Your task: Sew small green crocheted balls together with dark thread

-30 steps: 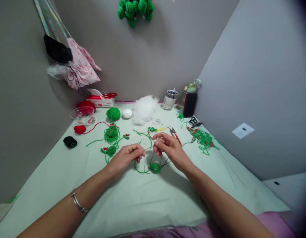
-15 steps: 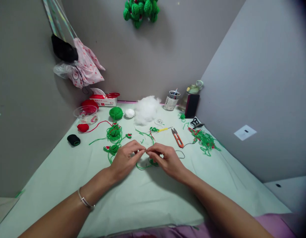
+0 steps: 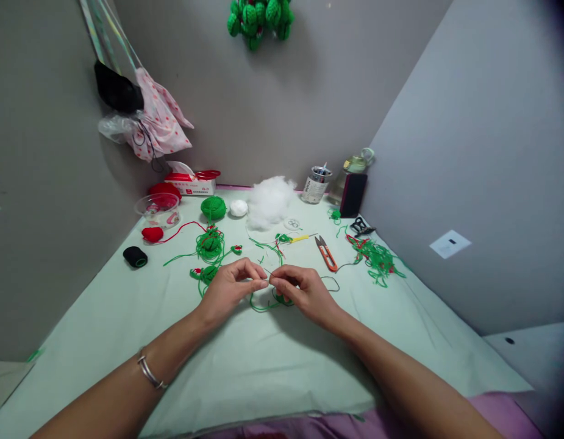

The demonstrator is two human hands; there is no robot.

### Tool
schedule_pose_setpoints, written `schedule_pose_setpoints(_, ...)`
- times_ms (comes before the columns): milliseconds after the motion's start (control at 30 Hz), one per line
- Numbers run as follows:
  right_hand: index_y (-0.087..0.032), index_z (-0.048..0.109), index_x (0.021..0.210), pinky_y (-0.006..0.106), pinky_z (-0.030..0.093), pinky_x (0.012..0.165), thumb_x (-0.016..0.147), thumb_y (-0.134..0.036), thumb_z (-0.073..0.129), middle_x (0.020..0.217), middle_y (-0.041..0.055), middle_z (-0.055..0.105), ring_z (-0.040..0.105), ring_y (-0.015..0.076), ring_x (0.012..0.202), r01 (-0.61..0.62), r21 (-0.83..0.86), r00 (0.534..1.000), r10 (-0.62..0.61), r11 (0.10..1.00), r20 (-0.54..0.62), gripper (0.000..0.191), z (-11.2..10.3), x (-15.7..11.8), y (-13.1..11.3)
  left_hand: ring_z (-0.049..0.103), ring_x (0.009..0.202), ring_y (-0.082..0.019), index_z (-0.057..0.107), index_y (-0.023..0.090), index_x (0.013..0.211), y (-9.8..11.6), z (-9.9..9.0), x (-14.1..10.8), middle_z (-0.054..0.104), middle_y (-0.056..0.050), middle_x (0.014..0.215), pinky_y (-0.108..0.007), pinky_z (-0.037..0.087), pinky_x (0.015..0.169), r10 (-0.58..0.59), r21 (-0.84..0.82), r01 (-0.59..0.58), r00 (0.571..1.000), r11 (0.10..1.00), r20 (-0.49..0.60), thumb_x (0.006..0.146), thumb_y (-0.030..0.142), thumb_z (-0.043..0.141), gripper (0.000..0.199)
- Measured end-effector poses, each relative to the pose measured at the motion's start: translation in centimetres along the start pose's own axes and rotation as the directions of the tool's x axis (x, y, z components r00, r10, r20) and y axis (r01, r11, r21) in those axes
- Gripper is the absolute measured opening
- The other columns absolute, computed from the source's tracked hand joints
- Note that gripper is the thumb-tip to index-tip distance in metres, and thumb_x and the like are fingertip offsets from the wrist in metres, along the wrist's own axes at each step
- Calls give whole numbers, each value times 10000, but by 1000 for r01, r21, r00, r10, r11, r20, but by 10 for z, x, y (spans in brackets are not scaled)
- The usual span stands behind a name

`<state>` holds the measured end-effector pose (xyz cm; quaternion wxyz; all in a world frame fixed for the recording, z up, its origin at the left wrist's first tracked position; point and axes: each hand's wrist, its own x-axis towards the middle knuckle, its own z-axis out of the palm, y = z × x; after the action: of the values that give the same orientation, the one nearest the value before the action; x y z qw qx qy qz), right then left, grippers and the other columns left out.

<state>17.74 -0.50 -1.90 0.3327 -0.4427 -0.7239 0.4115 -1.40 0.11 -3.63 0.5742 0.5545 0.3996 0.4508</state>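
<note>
Over the middle of the table, my left hand (image 3: 233, 285) and my right hand (image 3: 304, 291) meet fingertip to fingertip. Both are closed in a pinch. A thin dark strand (image 3: 268, 272) sticks up from the right fingertips; whether it is thread or a needle is too fine to tell. Black thread (image 3: 333, 283) loops out on the far side of the right hand. What the left fingertips hold is hidden. Under the hands lies green yarn (image 3: 262, 310), with a green crocheted piece (image 3: 282, 299) partly covered by the right hand. Another green crocheted piece (image 3: 209, 274) lies beside the left hand.
Orange thread snips (image 3: 326, 254) and a yellow-handled crochet hook (image 3: 300, 239) lie beyond the hands. White stuffing (image 3: 271, 204), a green yarn ball (image 3: 213, 208) and a can of pens (image 3: 315, 186) stand at the back. Tangled green yarn (image 3: 377, 260) is at right, a black spool (image 3: 135, 257) at left.
My left fingers have shifted slightly down, and the left wrist has turned a little. A thin dark strand now shows above the right fingertips.
</note>
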Motion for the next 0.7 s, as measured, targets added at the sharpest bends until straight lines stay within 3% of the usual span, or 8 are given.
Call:
schedule_pose_setpoints(133, -150, 660, 814, 229, 356, 554, 920, -297, 558, 629, -16, 554, 458, 97, 567, -4, 2, 1000, 4, 1000, 11, 208, -5, -1, -4, 608, 806, -147, 574, 178, 689, 2, -6, 2, 680, -17, 851, -285, 441, 780, -60, -100, 62, 998, 993, 22, 749, 298, 784, 249)
schedule_pose_setpoints(267, -155, 628, 781, 227, 345, 539, 897, -348, 591, 614, -24, 523, 444, 91, 555, -24, 121, 998, 30, 992, -47, 229, -15, -1, -6, 584, 770, -134, 600, 195, 786, 0, -19, 6, 658, 5, 822, -260, 434, 736, -50, -67, 43, 994, 997, -99, 727, 312, 811, 248)
schedule_pose_setpoints(367, -159, 627, 806, 228, 345, 515, 881, -406, 612, 600, -27, 515, 437, 93, 531, -37, 202, 992, 60, 979, -107, 259, -22, 0, -4, 602, 797, -156, 682, 205, 941, -3, -24, 8, 653, -6, 829, -274, 446, 745, -96, -11, 96, 994, 995, -59, 738, 349, 800, 276)
schedule_pose_setpoints(467, -157, 639, 826, 230, 355, 514, 874, -418, 622, 607, -20, 525, 452, 100, 538, -44, 183, 986, 72, 982, -150, 266, -23, 1, -3, 626, 805, -180, 738, 199, 990, -2, -20, 5, 677, -44, 897, -308, 466, 762, -158, 59, 155, 986, 986, 51, 792, 427, 740, 302)
schedule_pose_setpoints(567, -159, 638, 802, 230, 362, 523, 884, -394, 610, 611, -14, 532, 468, 104, 555, -52, 124, 987, 70, 991, -147, 250, -21, 0, -5, 605, 776, -167, 751, 198, 908, 2, -12, 3, 673, -48, 938, -301, 470, 743, -99, 64, 99, 995, 993, 5, 807, 445, 716, 269)
schedule_pose_setpoints(700, -157, 645, 809, 226, 358, 522, 905, -360, 584, 609, -15, 545, 463, 100, 550, -34, 67, 995, 40, 997, -90, 233, -16, -3, -9, 493, 652, -127, 753, 217, 1039, 4, -3, 3, 568, 12, 744, -257, 386, 615, -48, 88, 48, 999, 995, -9, 756, 387, 773, 330)
